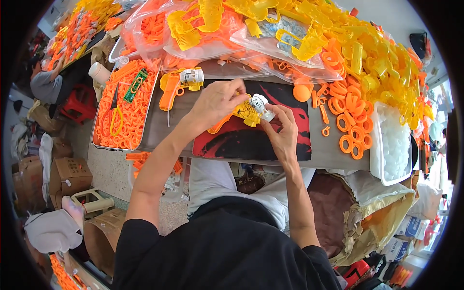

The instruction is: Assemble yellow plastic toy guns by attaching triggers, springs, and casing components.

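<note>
Over the black and red mat (217,147), I have a partly assembled toy gun with a yellow body (250,119) and an orange handle (220,124). A white plastic piece (259,102) sits at the end of the yellow body, and thin dark wires run across it. My right hand (282,129) grips this white piece between thumb and fingers. My left hand (217,102) is closed in a pinch just above the body and beside the wires; what its fingertips hold is too small to make out. Another toy gun (170,92), orange and yellow with a white end, lies to the left.
A tray (141,140) of small orange parts at left holds yellow-handled pliers (116,118) and a green tool (135,86). Yellow shells (357,55) and bagged orange parts pile up at the back. Orange rings (355,140) lie right, beside a white bin (382,169) of translucent pieces.
</note>
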The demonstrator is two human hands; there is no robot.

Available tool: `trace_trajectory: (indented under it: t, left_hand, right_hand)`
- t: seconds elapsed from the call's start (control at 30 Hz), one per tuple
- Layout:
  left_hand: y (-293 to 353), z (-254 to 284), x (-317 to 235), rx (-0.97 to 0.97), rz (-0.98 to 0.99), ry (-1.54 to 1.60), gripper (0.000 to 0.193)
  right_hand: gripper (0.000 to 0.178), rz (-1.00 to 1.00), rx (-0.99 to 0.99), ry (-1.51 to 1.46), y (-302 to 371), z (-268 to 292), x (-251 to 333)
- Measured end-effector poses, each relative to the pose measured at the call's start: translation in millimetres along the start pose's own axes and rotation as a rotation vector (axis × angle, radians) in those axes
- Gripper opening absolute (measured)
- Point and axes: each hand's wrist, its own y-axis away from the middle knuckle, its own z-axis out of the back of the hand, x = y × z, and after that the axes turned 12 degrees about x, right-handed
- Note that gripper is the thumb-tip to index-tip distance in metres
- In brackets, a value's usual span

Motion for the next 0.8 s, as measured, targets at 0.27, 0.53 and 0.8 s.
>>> trace_trajectory:
  t: [0.27,0.53,0.8]
  left_hand:
    - [10,-6,14,-0.207,-0.196,-0.507,0.038]
    - [-17,-28,33,-0.039,-0.392,-0.276,0.055]
    - [-1,-44,69,-0.068,-0.227,0.503,0.047]
  right_hand:
    - [0.043,0.070,0.048,0.159,-12,3,17]
    - [0.038,0.044,0.002,0.212,-11,-4,25]
    - [0.013,-0.024,-0.046,0.440,-16,-51,-5]
